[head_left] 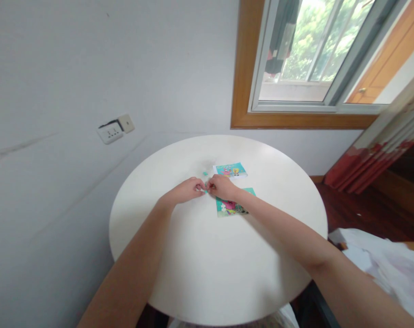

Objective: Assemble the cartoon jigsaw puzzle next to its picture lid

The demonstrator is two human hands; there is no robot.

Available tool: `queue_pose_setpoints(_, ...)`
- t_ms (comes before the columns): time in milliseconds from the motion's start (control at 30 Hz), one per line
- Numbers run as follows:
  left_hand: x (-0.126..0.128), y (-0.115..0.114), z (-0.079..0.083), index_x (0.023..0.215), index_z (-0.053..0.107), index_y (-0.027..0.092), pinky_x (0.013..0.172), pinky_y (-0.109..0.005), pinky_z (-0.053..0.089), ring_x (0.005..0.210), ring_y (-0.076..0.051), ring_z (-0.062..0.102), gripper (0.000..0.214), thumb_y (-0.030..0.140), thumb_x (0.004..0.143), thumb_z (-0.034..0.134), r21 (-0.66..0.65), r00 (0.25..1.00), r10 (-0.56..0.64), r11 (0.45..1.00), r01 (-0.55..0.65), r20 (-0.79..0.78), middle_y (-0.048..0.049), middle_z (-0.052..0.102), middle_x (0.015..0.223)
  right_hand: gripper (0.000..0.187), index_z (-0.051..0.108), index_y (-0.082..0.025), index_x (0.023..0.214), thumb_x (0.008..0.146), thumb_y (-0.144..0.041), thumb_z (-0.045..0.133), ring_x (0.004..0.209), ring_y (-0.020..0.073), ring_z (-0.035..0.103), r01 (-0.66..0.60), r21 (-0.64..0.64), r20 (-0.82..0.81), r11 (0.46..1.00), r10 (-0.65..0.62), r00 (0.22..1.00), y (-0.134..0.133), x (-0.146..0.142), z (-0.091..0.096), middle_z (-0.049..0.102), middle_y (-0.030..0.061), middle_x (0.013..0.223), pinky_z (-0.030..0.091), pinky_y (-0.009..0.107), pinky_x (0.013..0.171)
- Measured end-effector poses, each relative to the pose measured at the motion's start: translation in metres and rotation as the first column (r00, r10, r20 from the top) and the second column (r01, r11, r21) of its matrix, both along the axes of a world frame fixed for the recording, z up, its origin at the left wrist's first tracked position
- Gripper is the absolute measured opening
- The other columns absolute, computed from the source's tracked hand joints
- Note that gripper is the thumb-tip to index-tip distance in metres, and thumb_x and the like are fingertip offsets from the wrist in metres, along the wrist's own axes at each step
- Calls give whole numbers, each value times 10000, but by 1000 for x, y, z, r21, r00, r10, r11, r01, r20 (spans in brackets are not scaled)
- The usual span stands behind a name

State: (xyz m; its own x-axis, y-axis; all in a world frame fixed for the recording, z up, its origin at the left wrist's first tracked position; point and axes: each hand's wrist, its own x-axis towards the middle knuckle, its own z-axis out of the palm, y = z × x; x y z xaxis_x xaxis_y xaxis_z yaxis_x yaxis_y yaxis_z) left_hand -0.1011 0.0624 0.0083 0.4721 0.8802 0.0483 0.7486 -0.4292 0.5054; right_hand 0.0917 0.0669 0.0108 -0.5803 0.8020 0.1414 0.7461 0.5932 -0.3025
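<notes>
At the middle of the table [210, 269], the left hand [192, 189] and right hand [222, 186] meet fingertip to fingertip over a tiny teal piece [206, 192]. The left grip is a pinch, thumb and forefinger curved into a ring and closed on the piece's edge. The right grip is bent inward just beside it, fingers nearly together; whether it also has hold of the piece I cannot tell.

Just beyond the hands lies a second teal bit [206, 173], its outline too small to read. Under the right hand and wrist sits a flat, printed puzzle picture [224, 212], teal and pink, with a white jigsaw-shaped patch near its left edge. Farther off, a matching cartoon-printed card [237, 169] shows a white edge.

The tabletop is round, smooth and white, with a soft sheen. Behind it rises a pale, scuffed wall [63, 86] with a plastic socket plate [110, 132]. To the right are a wood-framed window [246, 68], a red-and-cream curtain [359, 166], a dark reddish floor [346, 209] and crumpled white plastic [384, 262].
</notes>
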Motion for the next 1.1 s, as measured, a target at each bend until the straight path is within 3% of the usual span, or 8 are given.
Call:
queue_pose_setpoints(267, 5, -3, 8, 760, 638, 162, 697, -278, 455, 751, -198, 589, 231, 326, 674, 501, -41, 1000, -7, 999, 8, 24, -51, 640, 784, 269, 701, -219, 1045, 814, -214, 563, 985, 196, 582, -58, 13, 31, 998, 58, 998, 5, 9, 2, 646, 86, 1025, 390, 290, 867)
queue_pose_setpoints(433, 5, -4, 6, 809, 601, 176, 608, -253, 432, 673, -174, 560, 218, 316, 664, 517, -92, 994, 57, 995, -48, 88, -6, 605, 710, 264, 716, -215, 1007, 793, -186, 564, 968, 194, 581, -123, 53, 52, 991, 120, 991, 4, 6, 5, 654, 77, 1023, 387, 277, 835)
queue_pose_setpoints(600, 2, -3, 3, 829, 577, 181, 621, -248, 427, 680, -163, 551, 229, 323, 660, 516, -113, 992, 62, 992, -49, 114, 3, 603, 724, 245, 726, -200, 948, 824, -187, 516, 974, 211, 580, -105, 108, 94, 989, 95, 991, -3, -2, 9, 672, 90, 982, 386, 292, 825)
queue_pose_setpoints(900, -9, 0, 8, 929, 627, 158, 679, -253, 446, 759, -178, 565, 375, 383, 636, 564, -215, 997, 21, 977, -4, 75, -26, 602, 804, 257, 719, -204, 969, 831, -181, 503, 954, 209, 592, -81, 48, 85, 996, 77, 993, -2, -4, 6, 665, 93, 997, 399, 282, 797)
queue_pose_setpoints(1100, -9, 0, 9, 945, 651, 167, 712, -256, 449, 814, -191, 570, 393, 344, 599, 592, -178, 1000, 1, 984, 2, 17, -32, 611, 870, 222, 724, -214, 990, 811, -205, 594, 944, 179, 581, -284, 15, 43, 959, 283, 958, 1, 13, 12, 661, 69, 1000, 403, 268, 828)
